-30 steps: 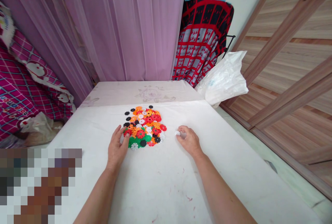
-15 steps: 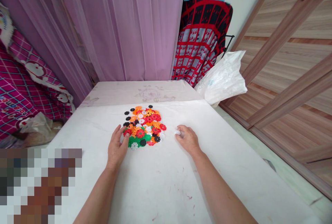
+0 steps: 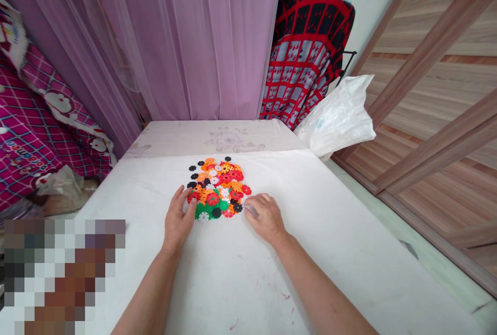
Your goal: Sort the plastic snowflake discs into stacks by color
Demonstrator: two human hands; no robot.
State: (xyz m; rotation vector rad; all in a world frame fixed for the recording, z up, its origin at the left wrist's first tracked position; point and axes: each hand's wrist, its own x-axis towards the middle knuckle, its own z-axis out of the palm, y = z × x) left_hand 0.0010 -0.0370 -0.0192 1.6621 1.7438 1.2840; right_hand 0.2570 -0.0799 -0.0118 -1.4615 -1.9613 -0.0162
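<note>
While the left hand (image 3: pixel 179 221) sits at the left side of the disc pile (image 3: pixel 224 182), the right hand (image 3: pixel 267 216) is at its right side. Left hand: fingers spread, thumb apart from them, tips right by a red disc (image 3: pixel 194 197); contact unclear. Right hand: fingers curled, thumb close to index, tips at the white discs on the pile's right border; can't tell if one is pinched.

Pile lies flat on the table (image 3: pixel 330 221), left of the middle, closer to the far edge than the near one. Discs are small, notched, flower-like, overlapping: red, orange, white, black, green. Green discs (image 3: pixel 201 209) gather at the side facing the person, with a white disc (image 3: pixel 203 217) and a black disc (image 3: pixel 216 213) beside them. A few black discs (image 3: pixel 192 168) lie loose on the pile's left and far sides.

Floral cloth (image 3: pixel 229 139) covers the strip along the table's far edge, white cover on the rest, some reddish marks toward the near edge. White bag (image 3: pixel 337 117) by the far right corner. Purple curtain (image 3: pixel 209 40) behind the far edge.
</note>
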